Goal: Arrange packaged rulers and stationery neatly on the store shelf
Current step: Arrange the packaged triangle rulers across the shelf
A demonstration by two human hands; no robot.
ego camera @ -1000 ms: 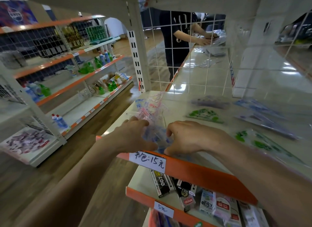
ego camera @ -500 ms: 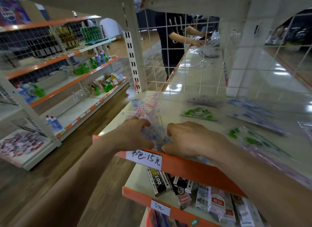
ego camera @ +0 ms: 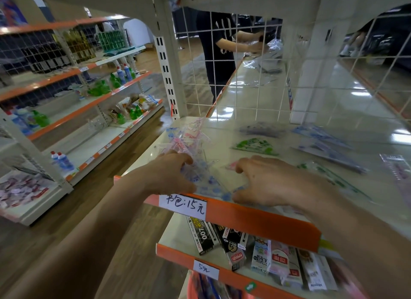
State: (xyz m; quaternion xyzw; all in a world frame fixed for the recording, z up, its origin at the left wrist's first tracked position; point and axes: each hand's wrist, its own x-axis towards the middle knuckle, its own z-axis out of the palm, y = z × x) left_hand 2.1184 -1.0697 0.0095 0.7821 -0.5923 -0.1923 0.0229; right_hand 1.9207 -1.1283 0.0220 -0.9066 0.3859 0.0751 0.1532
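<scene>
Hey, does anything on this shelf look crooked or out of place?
The clear ruler packs held between the left hand and right hand are fanned, overlapping at different angles. Farther back, a green packet lies skewed to the shelf edge. Below, the black boxes sit tilted.

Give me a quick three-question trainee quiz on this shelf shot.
1. True or false: the left hand and the right hand both hold the stack of clear packets at the shelf's front edge.
2. The price label just below the left hand reads: A) 5, B) 15, C) 50?
3. What colour is the print on the lone packet lying beyond the right hand?
Key: 1 true; 2 B; 3 green.
</scene>
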